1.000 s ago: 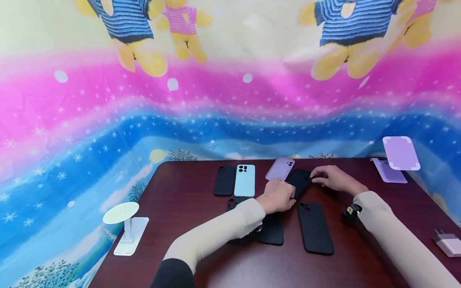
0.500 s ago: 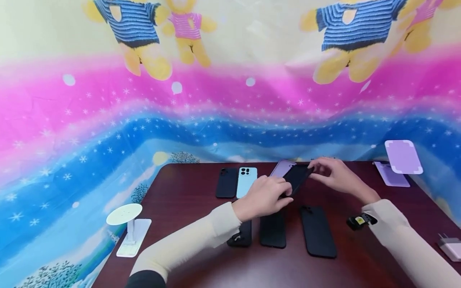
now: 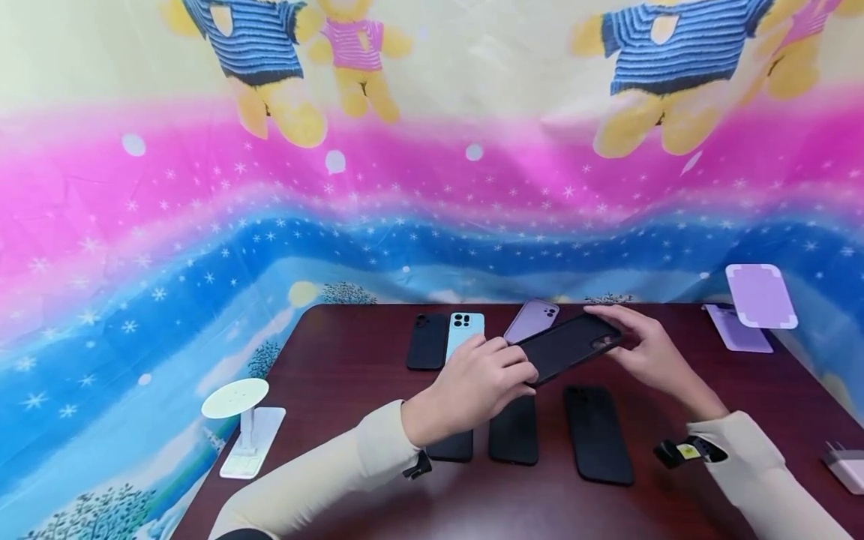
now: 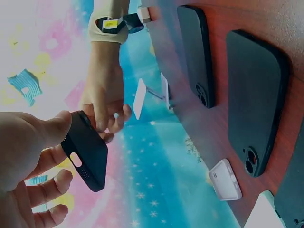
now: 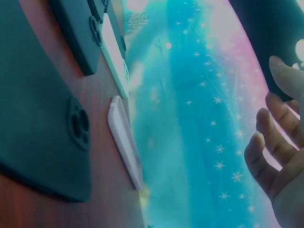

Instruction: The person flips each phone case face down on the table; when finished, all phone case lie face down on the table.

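Above the table I hold a black phone case (image 3: 567,346) with its open inner side up and a camera cutout at its right end. My left hand (image 3: 475,375) grips the left end; the left wrist view shows the thumb on the edge of the phone case (image 4: 90,156), by a port cutout. At the camera end, my right hand (image 3: 658,356) pinches it between thumb and fingers. Beneath lie black cases (image 3: 598,435), (image 3: 513,431) and, partly behind my left wrist, another black case (image 3: 454,447). A purple case (image 3: 529,321) lies just behind the held one.
At the back left, a black case (image 3: 427,341) lies beside a light blue case (image 3: 464,330), partly covered by my left hand. A white stand (image 3: 235,401) is at left, a purple stand (image 3: 761,296) at back right, a charger plug (image 3: 845,466) at the right edge.
The black case has been lifted off the table and tipped so its inside shows. My left hand has moved left and nearer; my right hand has shifted right with the case's camera end.
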The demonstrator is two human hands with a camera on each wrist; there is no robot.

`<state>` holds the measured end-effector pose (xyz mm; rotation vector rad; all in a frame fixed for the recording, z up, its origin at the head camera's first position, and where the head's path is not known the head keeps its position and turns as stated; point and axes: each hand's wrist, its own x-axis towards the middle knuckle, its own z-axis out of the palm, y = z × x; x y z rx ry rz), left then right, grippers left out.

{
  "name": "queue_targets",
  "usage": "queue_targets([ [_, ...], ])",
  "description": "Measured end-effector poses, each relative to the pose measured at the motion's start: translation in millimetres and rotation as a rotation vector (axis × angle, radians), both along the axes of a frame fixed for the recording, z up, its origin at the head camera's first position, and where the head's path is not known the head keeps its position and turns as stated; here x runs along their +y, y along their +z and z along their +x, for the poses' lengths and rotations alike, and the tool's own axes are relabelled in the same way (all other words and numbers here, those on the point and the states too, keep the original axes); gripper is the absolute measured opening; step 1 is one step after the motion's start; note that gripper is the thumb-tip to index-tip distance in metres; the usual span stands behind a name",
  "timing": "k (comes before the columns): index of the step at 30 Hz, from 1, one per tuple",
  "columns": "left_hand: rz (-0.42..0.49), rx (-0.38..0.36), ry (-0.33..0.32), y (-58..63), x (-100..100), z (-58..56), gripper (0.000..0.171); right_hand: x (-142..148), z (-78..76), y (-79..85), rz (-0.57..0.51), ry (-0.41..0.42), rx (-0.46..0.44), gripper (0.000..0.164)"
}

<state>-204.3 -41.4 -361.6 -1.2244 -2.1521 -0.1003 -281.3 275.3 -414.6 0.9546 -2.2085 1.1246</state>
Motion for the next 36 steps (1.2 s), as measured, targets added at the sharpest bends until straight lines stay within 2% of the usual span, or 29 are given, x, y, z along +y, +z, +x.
queue_targets([
  [7,-0.020,0.081,-0.019,-3.0,-4,5.6,0.011,-1,5.1,-11.5,-0.035,-0.023,-0.049,0.056],
  [11,-0.006,0.123,-0.052,-4.4,-3,8.1,0.010,-3,5.7,-14.1,-0.059,-0.025,-0.116,0.055],
  [17,0.007,0.140,-0.087,-5.7,0,11.9,0.011,-4,6.4,-14.5,-0.121,0.144,-0.235,0.060],
  [20,0.008,0.135,-0.104,-5.1,2,12.2,0.011,-4,7.8,-14.4,-0.105,0.156,-0.217,0.061],
  [26,0.078,0.140,-0.137,2.9,1,8.6,0.009,-6,12.4,-12.6,-0.091,0.052,-0.178,0.064],
  [29,0.076,0.149,-0.159,6.0,2,8.0,0.010,-7,11.7,-11.2,-0.118,0.024,-0.157,0.063],
  [33,0.061,0.151,-0.185,5.8,6,8.9,0.014,-8,8.2,-13.0,-0.195,0.059,-0.126,0.065],
  [36,0.073,0.143,-0.196,4.1,9,9.3,0.016,-10,5.5,-16.4,-0.246,0.082,-0.064,0.064],
])
